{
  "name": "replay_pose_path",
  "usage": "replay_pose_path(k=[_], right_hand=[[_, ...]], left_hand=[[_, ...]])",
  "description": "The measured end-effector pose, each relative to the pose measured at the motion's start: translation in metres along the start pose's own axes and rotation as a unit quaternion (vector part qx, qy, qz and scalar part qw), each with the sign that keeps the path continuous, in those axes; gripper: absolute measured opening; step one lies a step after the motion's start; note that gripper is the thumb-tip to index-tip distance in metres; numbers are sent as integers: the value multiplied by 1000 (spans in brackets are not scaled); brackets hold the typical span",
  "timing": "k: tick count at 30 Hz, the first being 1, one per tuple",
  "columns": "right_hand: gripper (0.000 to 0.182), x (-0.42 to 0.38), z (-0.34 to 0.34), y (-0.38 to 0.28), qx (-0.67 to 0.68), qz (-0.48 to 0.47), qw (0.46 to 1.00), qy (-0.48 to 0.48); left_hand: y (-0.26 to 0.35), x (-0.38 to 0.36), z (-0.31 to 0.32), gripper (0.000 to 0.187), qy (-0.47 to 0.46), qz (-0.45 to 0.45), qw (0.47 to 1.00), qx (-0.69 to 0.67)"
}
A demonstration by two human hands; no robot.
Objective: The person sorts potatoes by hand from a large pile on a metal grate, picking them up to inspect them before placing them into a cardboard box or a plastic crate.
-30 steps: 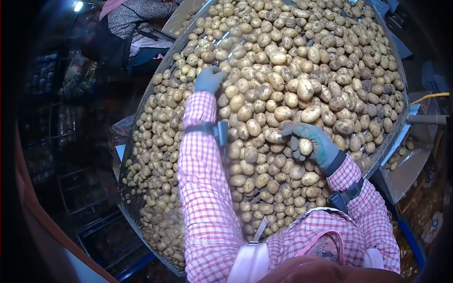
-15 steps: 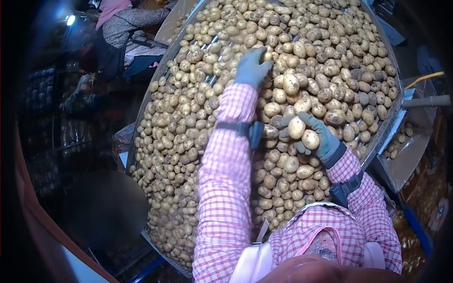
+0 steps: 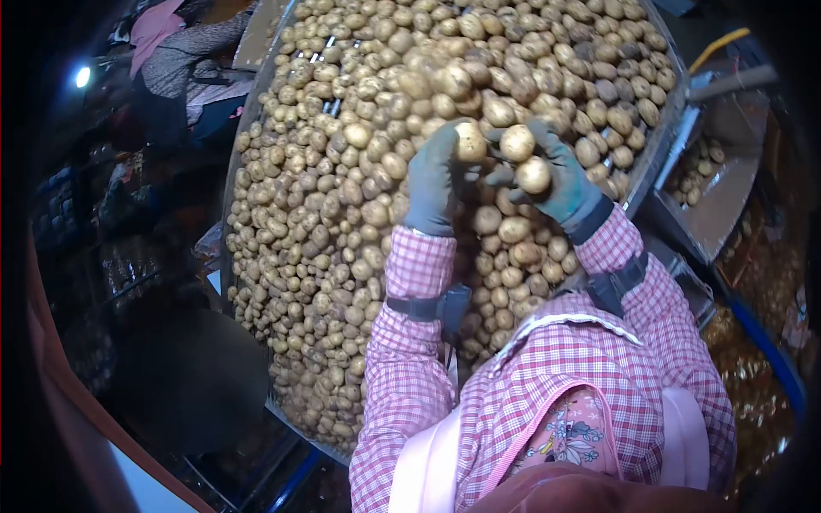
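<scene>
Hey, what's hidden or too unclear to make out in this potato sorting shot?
Head view only:
- Left hand: palm faces away, so its grip on the potato is hidden.
- Table: far end cut off by the top edge.
- Co-worker: dark, mostly out of frame.
- Side chute: contents small and blurred.

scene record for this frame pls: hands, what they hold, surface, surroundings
left hand: gloved, grip shut on one potato
right hand: gloved, grip shut on two potatoes
surface: sorting table covered with loose potatoes
side chute: right of the table, a few potatoes in it
other person: upper left, at the table's far edge
</scene>
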State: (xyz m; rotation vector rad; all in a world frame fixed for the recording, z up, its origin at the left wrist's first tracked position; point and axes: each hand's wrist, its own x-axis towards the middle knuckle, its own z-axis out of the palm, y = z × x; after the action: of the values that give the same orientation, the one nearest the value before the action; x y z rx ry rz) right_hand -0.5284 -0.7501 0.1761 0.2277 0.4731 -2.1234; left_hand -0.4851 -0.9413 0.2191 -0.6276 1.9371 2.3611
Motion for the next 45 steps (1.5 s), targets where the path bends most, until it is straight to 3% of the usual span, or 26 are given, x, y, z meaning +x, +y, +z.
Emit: replay_pose_path(k=[2, 6, 7, 10, 15, 20, 22, 24, 25, 26, 28, 29, 30, 33, 36, 38, 41, 43, 44, 45], right_hand=[[70, -5, -16, 13, 24, 34, 999, -16], [62, -36, -17, 32, 28, 9, 999, 15], [61, -43, -14, 30, 29, 28, 999, 26], [59, -61, -21, 34, 27, 32, 998, 49], [54, -104, -50, 37, -6, 25, 996, 89], [50, -150, -66, 32, 65, 26, 995, 74], [55, -174, -86, 14, 38, -40, 996, 67], [60, -202, -105, -15, 36, -77, 994, 67], [63, -216, -108, -33, 48, -84, 993, 73], [64, -235, -113, -52, -27, -100, 993, 64], [53, -254, -138, -95, -28, -175, 975, 133], [54, -270, -140, -112, -274, -266, 888, 257], [48, -270, -109, -113, -87, -289, 892, 337], [44, -273, -253, -209, -203, -168, 935, 239], [45, -272, -216, -222, -268, -256, 826, 426], [43, -229, -168, -167, -309, -236, 889, 243], [43, -146, -102, -81, -362, -119, 914, 138], [45, -106, -55, -23, -389, -37, 917, 81], [47, -93, -35, 1, -400, -4, 915, 46], [48, -82, -20, 21, -406, 18, 913, 35]], left_hand=[[-32, -21, -3, 43, 29, -4, 997, 73], [-32, -75, 24, 46, 34, 61, 948, 309], [-30, -86, 30, 47, 12, 35, 944, 329], [-44, -109, 37, 49, -14, 86, 917, 390], [-55, -140, 54, 48, -84, 219, 879, 416], [-51, -166, 68, 43, -126, 173, 913, 346], [-67, -173, 56, 41, -124, 167, 923, 324], [-70, -183, 39, 39, -101, 143, 930, 323], [-58, -197, 43, 38, -61, 86, 960, 259], [-62, -199, 34, 38, -59, 89, 952, 285], [-82, -209, -6, 38, -33, 88, 934, 345], [-88, -216, -18, 37, -16, 98, 935, 340], [-92, -225, -29, 37, 10, 104, 930, 352], [-97, -251, -86, 37, 112, 94, 898, 415], [-98, -270, -139, 37, 243, 45, 858, 450], [-85, -277, -167, 38, 338, 15, 850, 404], [-82, -263, -202, 38, 346, 10, 789, 507], [-92, -229, -194, 41, 314, -43, 779, 540], [-71, -214, -160, 48, 272, -176, 863, 387], [-115, -196, -163, 54, 247, -27, 760, 600]])
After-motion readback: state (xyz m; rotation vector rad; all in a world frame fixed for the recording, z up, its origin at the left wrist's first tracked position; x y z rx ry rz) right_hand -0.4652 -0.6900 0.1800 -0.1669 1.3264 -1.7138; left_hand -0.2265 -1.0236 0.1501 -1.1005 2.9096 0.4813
